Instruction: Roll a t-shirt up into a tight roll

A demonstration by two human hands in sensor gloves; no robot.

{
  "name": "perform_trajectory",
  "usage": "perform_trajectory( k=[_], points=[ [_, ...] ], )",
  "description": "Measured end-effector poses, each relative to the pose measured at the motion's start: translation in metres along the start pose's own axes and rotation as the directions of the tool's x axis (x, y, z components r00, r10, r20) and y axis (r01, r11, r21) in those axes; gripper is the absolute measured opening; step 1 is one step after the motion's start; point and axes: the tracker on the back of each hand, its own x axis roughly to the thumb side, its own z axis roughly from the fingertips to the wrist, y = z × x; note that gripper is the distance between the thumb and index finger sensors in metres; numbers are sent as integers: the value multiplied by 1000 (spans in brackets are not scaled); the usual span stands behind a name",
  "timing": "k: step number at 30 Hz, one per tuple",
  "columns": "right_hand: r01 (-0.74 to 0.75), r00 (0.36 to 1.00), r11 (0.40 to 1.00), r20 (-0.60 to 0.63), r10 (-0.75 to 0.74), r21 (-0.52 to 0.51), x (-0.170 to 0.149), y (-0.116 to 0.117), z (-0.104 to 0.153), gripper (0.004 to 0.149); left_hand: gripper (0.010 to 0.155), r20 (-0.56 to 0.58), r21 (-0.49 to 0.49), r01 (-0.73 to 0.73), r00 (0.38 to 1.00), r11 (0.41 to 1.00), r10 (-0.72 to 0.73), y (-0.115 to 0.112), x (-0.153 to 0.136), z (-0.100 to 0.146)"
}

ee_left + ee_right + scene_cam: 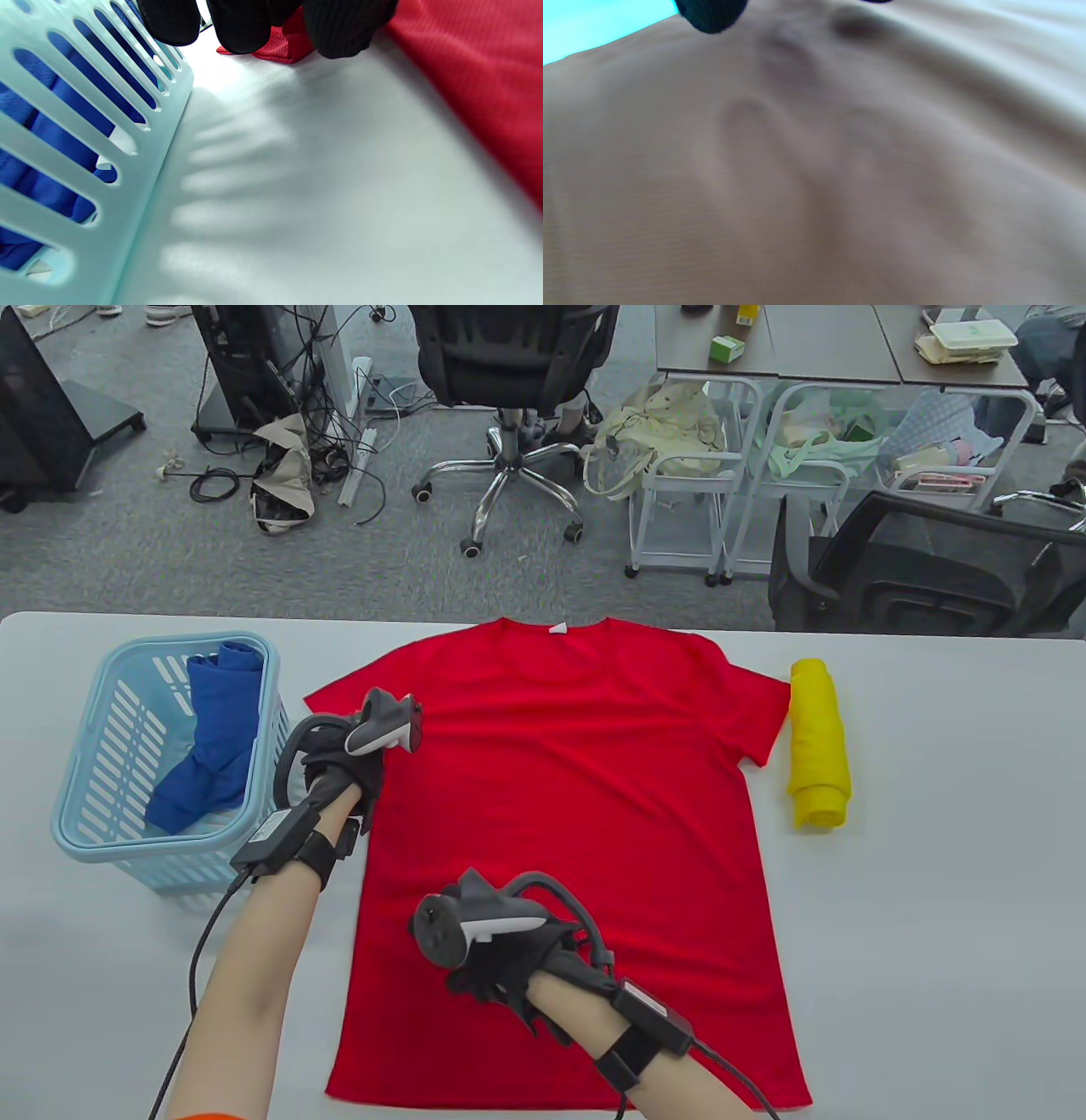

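Red t-shirt (577, 831) lies flat, centre table, one white neck label unreadable. Left hand (344, 768) fingers (242, 25) pinch its left sleeve; right hand (501, 959) rests on it, finger state indeterminate. One yellow roll (819, 742) right; one basket (76, 823) left.

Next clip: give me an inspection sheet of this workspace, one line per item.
Surface: pale grey table.
Job's things: red t-shirt spread flat, collar away from the person, not yet rolled.
Clutter: light blue basket holding a blue garment; yellow roll beside the shirt's sleeve.
Grips: left hand pinches the sleeve edge; right hand rests on the shirt's lower part, fingers hidden.
Cables: one trailing from each wrist.
Surroundings: office chairs, white carts, floor cables.
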Motion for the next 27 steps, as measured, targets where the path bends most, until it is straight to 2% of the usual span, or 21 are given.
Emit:
perform_trajectory(
  k=[4,6,9,14,16,19,22,27],
  points=[
    [-117,990,993,78,117,-1,39,2,-15,71,87,-53,40,74,996,996,-72,-4,1,-7],
    [-143,984,990,110,143,-8,48,3,-20,68,88,-66,47,81,995,996,-78,-4,0,-9],
    [-152,977,988,150,149,13,60,8,-26,67,79,-35,40,78,996,996,-77,-4,-2,-11],
    [-142,979,990,145,141,-4,57,7,-26,69,67,-1,103,67,998,992,-67,0,-5,-10],
    [-127,978,991,160,133,-47,58,7,-25,62,58,4,147,56,998,988,-57,0,-4,-10],
    [-143,973,987,170,155,-79,61,9,-21,40,42,4,203,68,997,977,-71,1,0,-10],
    [-170,967,981,173,185,-98,62,10,-19,38,41,10,230,74,997,970,-78,1,0,-8],
    [-96,976,990,184,113,-99,54,9,-11,38,42,-11,244,79,997,967,-79,-1,2,-4]
  ],
)
